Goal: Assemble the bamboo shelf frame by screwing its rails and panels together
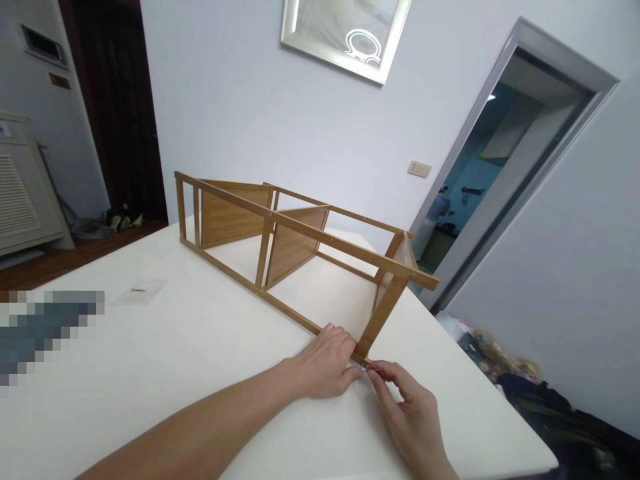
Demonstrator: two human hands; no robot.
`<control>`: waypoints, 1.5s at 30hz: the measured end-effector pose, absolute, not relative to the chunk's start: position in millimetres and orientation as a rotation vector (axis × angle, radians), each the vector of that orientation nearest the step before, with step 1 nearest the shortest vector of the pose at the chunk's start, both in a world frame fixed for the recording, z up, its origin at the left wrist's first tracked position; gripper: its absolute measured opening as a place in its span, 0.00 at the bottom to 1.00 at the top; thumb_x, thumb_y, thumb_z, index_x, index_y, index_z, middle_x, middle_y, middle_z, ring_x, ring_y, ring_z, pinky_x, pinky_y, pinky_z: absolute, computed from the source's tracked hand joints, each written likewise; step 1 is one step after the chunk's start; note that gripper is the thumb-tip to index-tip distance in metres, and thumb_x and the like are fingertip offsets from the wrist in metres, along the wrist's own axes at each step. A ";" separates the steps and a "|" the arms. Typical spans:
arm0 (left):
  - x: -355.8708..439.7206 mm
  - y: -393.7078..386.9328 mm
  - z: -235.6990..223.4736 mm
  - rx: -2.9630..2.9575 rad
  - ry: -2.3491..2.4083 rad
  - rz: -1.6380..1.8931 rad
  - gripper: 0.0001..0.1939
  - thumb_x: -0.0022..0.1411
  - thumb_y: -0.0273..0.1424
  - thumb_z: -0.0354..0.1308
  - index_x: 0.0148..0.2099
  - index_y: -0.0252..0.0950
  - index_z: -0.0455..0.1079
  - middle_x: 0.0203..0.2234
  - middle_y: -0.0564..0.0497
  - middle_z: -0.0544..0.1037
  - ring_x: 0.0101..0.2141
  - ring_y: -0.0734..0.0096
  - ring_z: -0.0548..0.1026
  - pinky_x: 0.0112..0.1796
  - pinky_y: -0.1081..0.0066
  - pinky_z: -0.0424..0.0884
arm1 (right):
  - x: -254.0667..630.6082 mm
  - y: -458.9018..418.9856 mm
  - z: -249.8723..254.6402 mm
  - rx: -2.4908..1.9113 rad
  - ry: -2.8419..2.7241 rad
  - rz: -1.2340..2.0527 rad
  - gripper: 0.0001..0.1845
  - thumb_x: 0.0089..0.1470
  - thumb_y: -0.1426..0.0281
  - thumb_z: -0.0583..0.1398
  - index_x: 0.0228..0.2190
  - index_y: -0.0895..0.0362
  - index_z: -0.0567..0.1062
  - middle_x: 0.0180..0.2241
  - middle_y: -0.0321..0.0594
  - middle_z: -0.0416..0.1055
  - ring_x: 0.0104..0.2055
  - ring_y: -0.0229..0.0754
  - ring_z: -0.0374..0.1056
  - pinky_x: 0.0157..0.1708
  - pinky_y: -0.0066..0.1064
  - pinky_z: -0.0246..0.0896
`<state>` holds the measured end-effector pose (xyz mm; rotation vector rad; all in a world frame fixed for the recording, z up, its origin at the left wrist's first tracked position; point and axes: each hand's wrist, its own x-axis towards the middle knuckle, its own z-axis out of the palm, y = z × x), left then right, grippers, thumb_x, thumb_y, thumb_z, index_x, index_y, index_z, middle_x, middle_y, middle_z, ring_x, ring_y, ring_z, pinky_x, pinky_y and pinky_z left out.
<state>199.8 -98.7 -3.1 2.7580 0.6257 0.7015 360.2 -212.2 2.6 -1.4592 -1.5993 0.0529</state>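
Fingertips of right hand (413, 407) pinch rack (300, 240) corner.

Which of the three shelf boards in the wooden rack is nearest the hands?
The rightmost shelf board, at the rack's near end, right above both hands; the other two stand farther left.

bamboo rack (295, 240) lying on its side on the table, three shelf boards standing upright, near corner at the table's front edge

We see a shelf frame (300, 247) lying on its side on the table (200, 360); our left hand (327, 363) and right hand (413, 413) meet at its near corner. A small bag (139, 292) lies left of it.
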 end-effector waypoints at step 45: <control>203.2 -97.7 -12.8 2.751 0.630 0.914 0.16 0.63 0.43 0.61 0.38 0.34 0.66 0.34 0.47 0.75 0.38 0.58 0.71 0.43 0.60 0.64 | 357.0 -216.6 -1.5 -1.575 -1.462 0.044 0.15 0.58 0.58 0.59 0.26 0.54 0.72 0.25 0.38 0.67 0.27 0.39 0.64 0.15 0.24 0.51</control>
